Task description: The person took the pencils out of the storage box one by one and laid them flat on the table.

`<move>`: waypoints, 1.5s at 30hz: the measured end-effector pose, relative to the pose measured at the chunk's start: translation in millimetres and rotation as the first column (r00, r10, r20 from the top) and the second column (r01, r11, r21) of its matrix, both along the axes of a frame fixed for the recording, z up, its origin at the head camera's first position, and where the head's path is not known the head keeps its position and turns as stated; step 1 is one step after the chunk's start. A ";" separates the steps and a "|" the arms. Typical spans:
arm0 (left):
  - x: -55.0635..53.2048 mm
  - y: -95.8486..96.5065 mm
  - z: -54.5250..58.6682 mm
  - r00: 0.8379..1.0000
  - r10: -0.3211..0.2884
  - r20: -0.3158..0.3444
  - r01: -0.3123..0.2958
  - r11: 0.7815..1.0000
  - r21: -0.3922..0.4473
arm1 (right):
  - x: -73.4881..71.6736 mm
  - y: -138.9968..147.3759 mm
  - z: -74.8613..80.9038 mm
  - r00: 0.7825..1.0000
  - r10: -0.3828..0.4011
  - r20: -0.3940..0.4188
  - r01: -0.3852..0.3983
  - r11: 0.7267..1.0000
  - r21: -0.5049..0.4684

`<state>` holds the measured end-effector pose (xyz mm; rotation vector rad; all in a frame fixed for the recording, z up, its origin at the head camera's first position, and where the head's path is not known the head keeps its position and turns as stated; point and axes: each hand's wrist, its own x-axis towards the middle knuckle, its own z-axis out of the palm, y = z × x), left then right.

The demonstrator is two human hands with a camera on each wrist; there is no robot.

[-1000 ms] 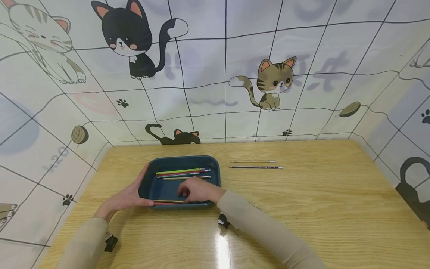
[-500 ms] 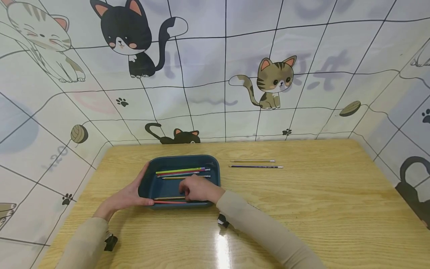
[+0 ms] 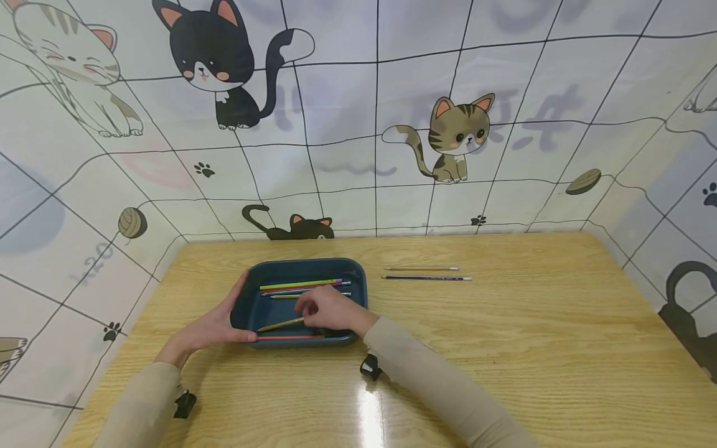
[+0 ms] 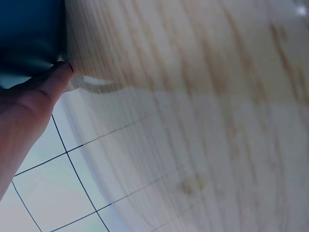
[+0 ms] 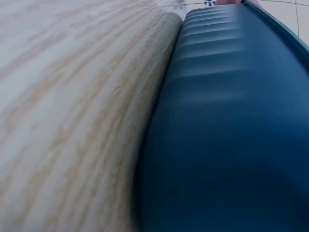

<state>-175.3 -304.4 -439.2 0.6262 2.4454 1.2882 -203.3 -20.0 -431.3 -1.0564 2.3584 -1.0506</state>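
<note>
A dark blue rectangular tray (image 3: 302, 264) sits on the table. My left hand (image 3: 210, 326) holds its left end, thumb against the near left corner and fingers along the left side. In the left wrist view, the thumb (image 4: 58, 79) touches the tray wall. My right hand (image 3: 333, 309) reaches over the near side and pinches a yellowish pencil (image 3: 281, 324), which slants inside the tray; its other end is hidden by the hand. A red pencil (image 3: 285, 338) lies along the near wall. Farther back in the tray lie a lime-green pencil (image 3: 299, 284) and several others.
Two pencils lie on the wooden table (image 3: 504, 330) right of the tray: a yellowish one (image 3: 422, 269) and a dark one (image 3: 426, 277). A cat-patterned wall covering (image 3: 347, 155) encloses the back and sides. The right wrist view shows mostly the tray's outer wall (image 5: 227, 135).
My right hand has picked at the yellowish pencil by the near wall and raised its right end, turning it away from the red pencil. The left hand stays put on the tray.
</note>
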 end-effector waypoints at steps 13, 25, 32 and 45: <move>-1.1 0.7 3.2 1.000 0.006 -0.010 -0.006 1.000 -0.026 | -0.9 1.7 2.0 0.995 -0.090 -0.029 0.088 0.994 -0.068; -0.6 0.9 0.0 1.000 0.017 -0.002 -0.017 1.000 -0.019 | -1.2 1.7 0.8 0.987 -0.158 0.033 0.161 0.983 -0.087; 0.0 0.2 -2.8 1.000 0.022 0.004 -0.022 1.000 -0.009 | 1.0 5.7 4.2 0.985 -0.168 0.038 0.172 0.971 -0.163; 0.9 1.6 -0.6 1.000 0.023 0.013 -0.023 1.000 -0.011 | 0.7 26.5 22.8 0.977 -0.211 -0.026 0.197 0.943 -0.268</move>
